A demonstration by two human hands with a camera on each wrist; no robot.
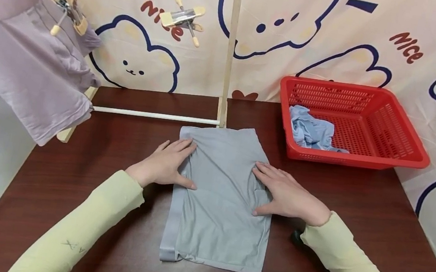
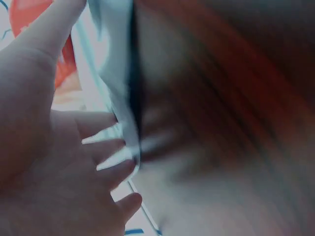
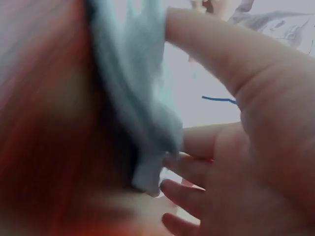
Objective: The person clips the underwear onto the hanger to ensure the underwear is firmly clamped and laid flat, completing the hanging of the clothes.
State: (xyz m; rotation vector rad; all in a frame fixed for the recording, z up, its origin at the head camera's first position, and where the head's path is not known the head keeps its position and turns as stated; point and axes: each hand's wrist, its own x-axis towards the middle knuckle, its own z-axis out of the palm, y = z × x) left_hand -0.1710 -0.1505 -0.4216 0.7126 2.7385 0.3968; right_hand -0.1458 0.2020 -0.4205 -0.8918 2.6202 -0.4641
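Observation:
A pair of grey boxer briefs [image 1: 223,224] lies flat and folded on the dark wooden table, its waistband [image 1: 172,226] along the left side. My left hand [image 1: 169,164] rests on the waistband side near the far end, thumb spread from the fingers. On the opposite edge, my right hand [image 1: 286,193] touches the cloth with extended fingers and thumb. In the left wrist view, the fingertips of the left hand [image 2: 64,157] meet the edge of the grey fabric [image 2: 110,54]. The right wrist view shows the right hand [image 3: 246,147] beside a hanging-looking fold of the cloth [image 3: 138,88].
A red plastic basket [image 1: 408,133] holding crumpled light-blue cloth [image 1: 311,129] stands at the back right. At left, lilac boxer briefs [image 1: 25,60] hang from clips on a wooden rack [image 1: 230,55]. An unused clip [image 1: 182,16] hangs above. A small dark object [image 1: 296,237] sits by the right sleeve.

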